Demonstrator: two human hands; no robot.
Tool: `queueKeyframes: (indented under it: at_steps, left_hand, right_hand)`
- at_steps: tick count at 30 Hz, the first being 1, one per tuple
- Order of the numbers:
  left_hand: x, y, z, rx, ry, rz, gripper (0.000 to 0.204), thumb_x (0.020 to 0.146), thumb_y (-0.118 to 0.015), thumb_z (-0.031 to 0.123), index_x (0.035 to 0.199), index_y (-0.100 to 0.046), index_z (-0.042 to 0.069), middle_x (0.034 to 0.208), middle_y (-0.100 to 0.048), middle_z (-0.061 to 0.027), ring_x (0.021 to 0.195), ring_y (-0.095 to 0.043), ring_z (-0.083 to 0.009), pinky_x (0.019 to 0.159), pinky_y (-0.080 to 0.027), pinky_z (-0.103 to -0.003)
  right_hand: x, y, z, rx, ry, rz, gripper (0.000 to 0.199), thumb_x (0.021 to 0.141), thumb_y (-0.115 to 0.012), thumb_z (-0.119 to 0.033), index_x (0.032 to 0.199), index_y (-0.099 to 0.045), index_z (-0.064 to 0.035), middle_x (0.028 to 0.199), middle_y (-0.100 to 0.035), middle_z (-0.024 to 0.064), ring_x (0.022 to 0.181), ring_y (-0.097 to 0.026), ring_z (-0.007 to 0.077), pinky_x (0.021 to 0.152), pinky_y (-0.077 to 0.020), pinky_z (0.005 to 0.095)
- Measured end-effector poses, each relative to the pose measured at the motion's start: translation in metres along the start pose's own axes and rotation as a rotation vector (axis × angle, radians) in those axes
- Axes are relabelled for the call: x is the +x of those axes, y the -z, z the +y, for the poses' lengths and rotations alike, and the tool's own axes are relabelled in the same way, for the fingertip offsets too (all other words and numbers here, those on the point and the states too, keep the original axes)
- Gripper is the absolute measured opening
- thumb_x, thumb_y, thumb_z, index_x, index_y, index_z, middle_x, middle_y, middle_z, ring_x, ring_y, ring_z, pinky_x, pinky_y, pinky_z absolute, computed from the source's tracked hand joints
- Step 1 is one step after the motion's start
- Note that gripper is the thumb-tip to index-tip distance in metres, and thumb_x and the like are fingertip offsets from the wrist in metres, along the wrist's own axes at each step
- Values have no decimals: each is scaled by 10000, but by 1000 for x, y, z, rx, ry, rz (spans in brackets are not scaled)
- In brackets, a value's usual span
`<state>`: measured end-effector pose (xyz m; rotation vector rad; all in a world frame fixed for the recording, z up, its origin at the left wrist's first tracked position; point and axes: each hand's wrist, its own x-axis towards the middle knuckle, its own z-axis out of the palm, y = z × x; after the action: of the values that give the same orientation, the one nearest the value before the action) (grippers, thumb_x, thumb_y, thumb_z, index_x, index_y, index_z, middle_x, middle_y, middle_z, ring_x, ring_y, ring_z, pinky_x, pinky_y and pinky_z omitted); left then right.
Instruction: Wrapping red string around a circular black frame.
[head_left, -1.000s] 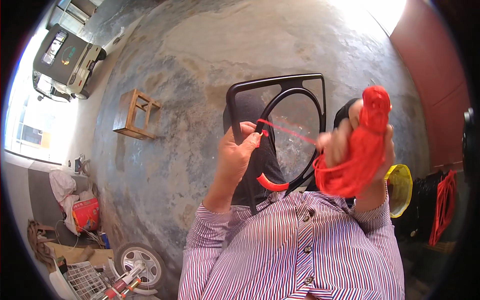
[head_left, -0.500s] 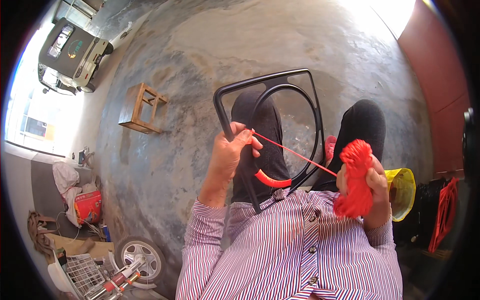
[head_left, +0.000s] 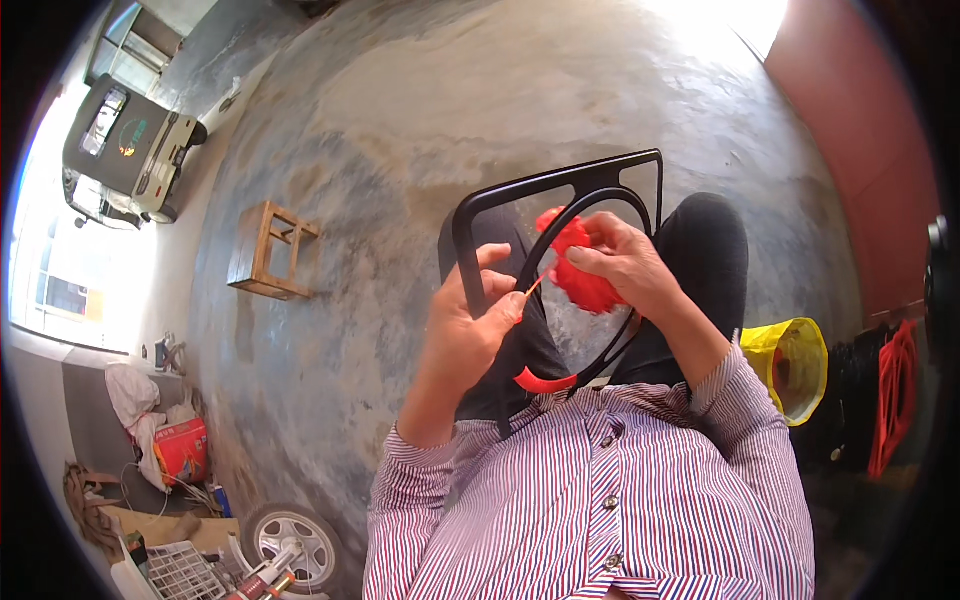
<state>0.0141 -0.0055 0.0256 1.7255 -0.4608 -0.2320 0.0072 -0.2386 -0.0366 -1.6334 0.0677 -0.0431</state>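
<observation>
A black frame [head_left: 560, 181] with an inner ring is held over my lap, tilted. Red cord wrapping [head_left: 545, 382] covers the ring's lower part. At the frame's left side my left hand [head_left: 460, 335] is closed, its thumb pressing where a taut red strand [head_left: 536, 284] meets the ring. My right hand [head_left: 635, 270] pinches a fluffy bundle of red cord [head_left: 588, 290] at the ring's opening, and the strand runs from it toward my left thumb. Part of the bundle sits behind the ring's upper left curve.
A wooden stool [head_left: 250, 258] stands on the concrete floor to the left. Beside my right thigh is a yellow container [head_left: 822, 370], with a red hank [head_left: 893, 400] further right. A wheel [head_left: 330, 560] and a red bag [head_left: 182, 452] lie lower left; a three-wheeled vehicle [head_left: 150, 150] is parked beyond.
My right hand has carried the red bundle leftward from beside my right thigh to the ring, and the strand between the hands is much shorter. The frame has shifted slightly.
</observation>
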Motion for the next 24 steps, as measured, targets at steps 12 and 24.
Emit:
queueKeyframes:
  at_steps: [12, 24]
  left_hand:
    - [0, -16, -2, -163, 8, 73, 131, 870, -720, 19, 992, -684, -15, 918, -682, -21, 852, -621, -106, 862, -487, -273]
    - [2, -22, -6, 101, -187, 58, 106, 782, -735, -52, 861, -682, -5, 1305, -557, -130, 1074, -593, -223, 881, -477, -340]
  right_hand:
    - [-10, -4, -18, 601, 30, -142, 280, 906, -714, -155, 1118, -640, 12, 1088, -668, 69, 1010, -608, 146, 889, -487, 326]
    - [-16, -27, -63, -524, 601, 273, 448, 669, -857, -192, 1065, -693, -60, 975, -610, 63, 901, -620, 227, 753, -513, 350]
